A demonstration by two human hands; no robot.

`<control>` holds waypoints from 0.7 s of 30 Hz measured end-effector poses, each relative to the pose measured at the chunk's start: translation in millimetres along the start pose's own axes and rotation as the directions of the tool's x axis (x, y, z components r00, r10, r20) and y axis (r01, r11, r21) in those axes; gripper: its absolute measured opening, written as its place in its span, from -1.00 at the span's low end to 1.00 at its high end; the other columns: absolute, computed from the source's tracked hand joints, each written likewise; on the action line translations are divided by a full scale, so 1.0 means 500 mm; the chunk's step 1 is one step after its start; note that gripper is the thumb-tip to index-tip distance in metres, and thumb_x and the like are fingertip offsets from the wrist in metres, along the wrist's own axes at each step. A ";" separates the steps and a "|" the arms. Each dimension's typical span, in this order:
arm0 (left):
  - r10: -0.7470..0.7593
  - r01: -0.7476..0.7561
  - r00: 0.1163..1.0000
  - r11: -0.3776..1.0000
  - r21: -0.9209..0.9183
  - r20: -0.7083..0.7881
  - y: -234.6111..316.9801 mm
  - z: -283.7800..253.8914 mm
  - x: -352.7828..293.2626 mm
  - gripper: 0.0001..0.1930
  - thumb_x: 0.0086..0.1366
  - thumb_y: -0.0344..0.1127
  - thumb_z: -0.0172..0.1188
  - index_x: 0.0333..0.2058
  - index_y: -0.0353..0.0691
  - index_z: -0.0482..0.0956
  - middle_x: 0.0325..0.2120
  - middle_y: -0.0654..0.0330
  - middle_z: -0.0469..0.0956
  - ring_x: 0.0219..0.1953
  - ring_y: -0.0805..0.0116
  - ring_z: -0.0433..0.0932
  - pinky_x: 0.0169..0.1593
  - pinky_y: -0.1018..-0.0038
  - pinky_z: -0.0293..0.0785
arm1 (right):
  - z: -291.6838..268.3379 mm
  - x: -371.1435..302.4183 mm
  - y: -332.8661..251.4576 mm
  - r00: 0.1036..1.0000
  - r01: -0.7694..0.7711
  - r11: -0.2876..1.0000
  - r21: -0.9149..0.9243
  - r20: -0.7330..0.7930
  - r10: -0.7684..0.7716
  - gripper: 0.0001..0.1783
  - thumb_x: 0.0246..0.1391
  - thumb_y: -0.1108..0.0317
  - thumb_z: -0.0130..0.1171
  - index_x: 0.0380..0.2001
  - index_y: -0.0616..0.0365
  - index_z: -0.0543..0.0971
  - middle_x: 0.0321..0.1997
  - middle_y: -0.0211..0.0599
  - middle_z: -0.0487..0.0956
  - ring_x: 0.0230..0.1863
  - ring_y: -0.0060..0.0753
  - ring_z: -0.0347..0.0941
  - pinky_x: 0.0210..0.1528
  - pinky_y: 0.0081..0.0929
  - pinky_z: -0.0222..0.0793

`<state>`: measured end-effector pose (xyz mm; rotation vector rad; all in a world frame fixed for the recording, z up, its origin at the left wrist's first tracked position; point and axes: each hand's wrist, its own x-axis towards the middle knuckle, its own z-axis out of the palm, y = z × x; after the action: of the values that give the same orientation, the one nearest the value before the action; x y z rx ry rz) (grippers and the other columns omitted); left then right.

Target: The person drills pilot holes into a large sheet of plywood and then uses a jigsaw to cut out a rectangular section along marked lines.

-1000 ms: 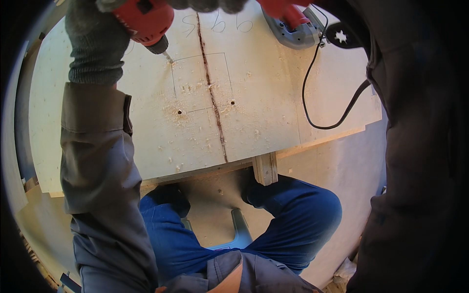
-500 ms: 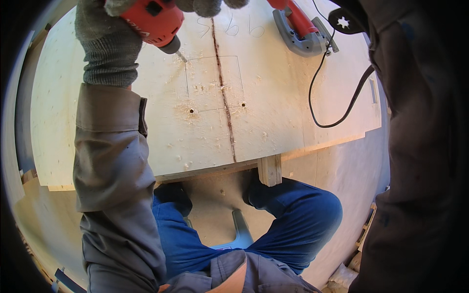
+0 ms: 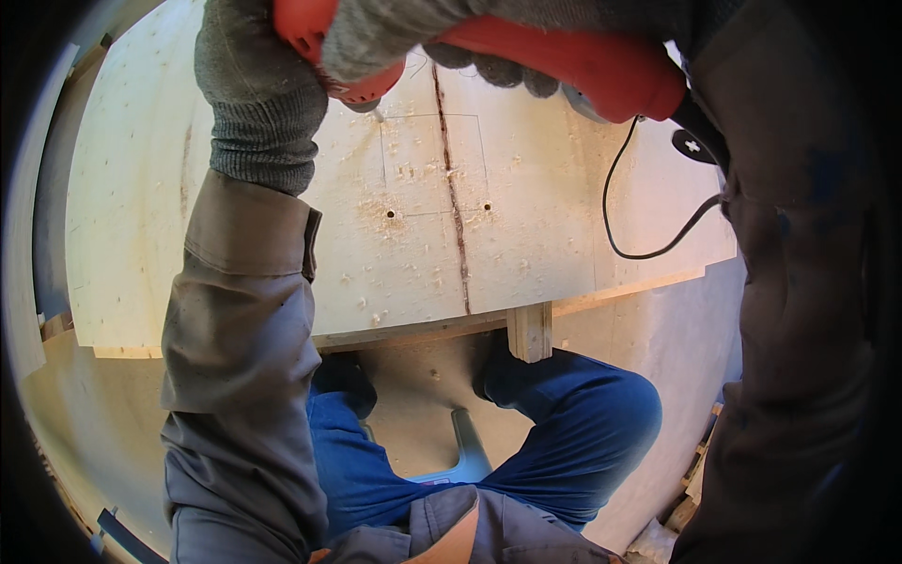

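Both my hands wear grey knitted gloves and are closed on a red corded power drill (image 3: 601, 75). My left hand (image 3: 249, 70) grips its front body at the upper left. My right hand (image 3: 413, 28) wraps the handle, its fingers curled beneath. The drill's nose points down at the pale plywood board (image 3: 254, 273); its bit (image 3: 379, 115) is at the upper left corner of a pencilled rectangle, and its tip's depth cannot be made out. Two drilled holes, a left hole (image 3: 391, 214) and a right hole (image 3: 488, 207), mark the rectangle's near corners. Wood shavings lie around them.
A dark rough seam (image 3: 455, 216) runs down the board. The black cord (image 3: 648, 255) loops at right, near a black round piece (image 3: 693, 146). Behind the handle a grey tool (image 3: 583, 101) is mostly hidden. A wooden block (image 3: 531, 334) juts under the near edge, above a light-blue stool (image 3: 462, 451).
The drill has swung from slanting to more upright over the corner, and its handle has come into view with my right hand. The handle now covers most of the red and grey jigsaw.
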<state>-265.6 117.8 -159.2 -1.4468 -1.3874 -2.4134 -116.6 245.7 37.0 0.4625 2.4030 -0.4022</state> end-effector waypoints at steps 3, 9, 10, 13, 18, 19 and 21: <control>-0.072 0.065 0.996 0.991 -0.116 -0.060 0.017 0.035 0.000 -0.69 0.43 -0.20 0.20 0.00 -0.29 0.58 -0.19 0.07 0.69 -0.13 0.22 0.69 -0.05 0.29 0.66 | 0.007 -0.005 -0.008 1.000 -0.004 1.000 -0.003 0.004 0.004 -0.45 0.12 0.11 0.39 0.03 0.30 0.58 -0.28 -0.21 0.69 -0.46 -0.43 0.65 -0.40 -0.54 0.66; -0.164 0.147 0.984 0.968 -0.202 -0.068 0.069 0.058 0.029 -0.68 0.45 -0.16 0.14 -0.04 -0.33 0.58 -0.22 0.05 0.68 -0.18 0.24 0.68 -0.07 0.31 0.64 | -0.005 -0.007 -0.029 1.000 0.023 1.000 -0.006 0.001 -0.023 -0.45 0.11 0.11 0.40 0.03 0.30 0.58 -0.28 -0.21 0.69 -0.46 -0.43 0.65 -0.40 -0.54 0.66; -0.182 0.161 0.981 0.958 -0.238 -0.068 0.066 0.075 0.027 -0.67 0.46 -0.16 0.14 -0.05 -0.33 0.58 -0.23 0.05 0.68 -0.19 0.24 0.68 -0.07 0.31 0.64 | -0.002 -0.005 -0.024 1.000 0.010 1.000 -0.008 0.008 -0.010 -0.45 0.11 0.11 0.40 0.03 0.30 0.58 -0.28 -0.21 0.69 -0.46 -0.43 0.65 -0.40 -0.54 0.66; -0.235 0.206 0.970 0.933 -0.295 -0.064 0.058 0.099 0.029 -0.66 0.47 -0.14 0.11 -0.07 -0.35 0.58 -0.25 0.04 0.68 -0.21 0.25 0.67 -0.09 0.32 0.63 | 0.002 -0.005 -0.014 1.000 -0.014 1.000 -0.007 0.015 0.014 -0.44 0.10 0.12 0.40 0.03 0.30 0.57 -0.28 -0.21 0.69 -0.46 -0.43 0.65 -0.40 -0.54 0.66; -0.297 0.258 0.953 0.901 -0.348 -0.064 0.067 0.121 0.036 -0.62 0.49 -0.11 0.07 -0.11 -0.39 0.59 -0.28 0.03 0.67 -0.25 0.27 0.67 -0.10 0.34 0.62 | 0.003 -0.008 -0.006 1.000 -0.025 1.000 -0.012 0.019 0.025 -0.44 0.09 0.12 0.41 0.03 0.30 0.57 -0.28 -0.21 0.69 -0.46 -0.43 0.65 -0.39 -0.53 0.66; -0.307 0.264 0.950 0.893 -0.364 -0.064 0.063 0.131 0.036 -0.61 0.50 -0.10 0.06 -0.12 -0.39 0.59 -0.28 0.03 0.67 -0.26 0.27 0.67 -0.11 0.34 0.62 | 0.004 -0.010 -0.001 0.999 -0.031 0.999 -0.009 0.022 0.031 -0.44 0.09 0.12 0.41 0.03 0.30 0.57 -0.28 -0.21 0.69 -0.46 -0.43 0.65 -0.39 -0.53 0.66; -0.322 0.281 0.944 0.900 -0.333 -0.075 0.089 0.116 0.054 -0.59 0.51 -0.09 0.04 -0.14 -0.41 0.59 -0.29 0.02 0.67 -0.28 0.28 0.66 -0.12 0.35 0.62 | -0.009 -0.010 -0.016 1.000 0.003 1.000 -0.014 0.007 -0.003 -0.44 0.09 0.12 0.41 0.03 0.30 0.57 -0.28 -0.21 0.69 -0.46 -0.43 0.65 -0.39 -0.53 0.66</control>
<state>-221.6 141.1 -99.3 -1.1632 -1.3276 -2.9865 -118.8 239.2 44.8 0.4510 2.3985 -0.3875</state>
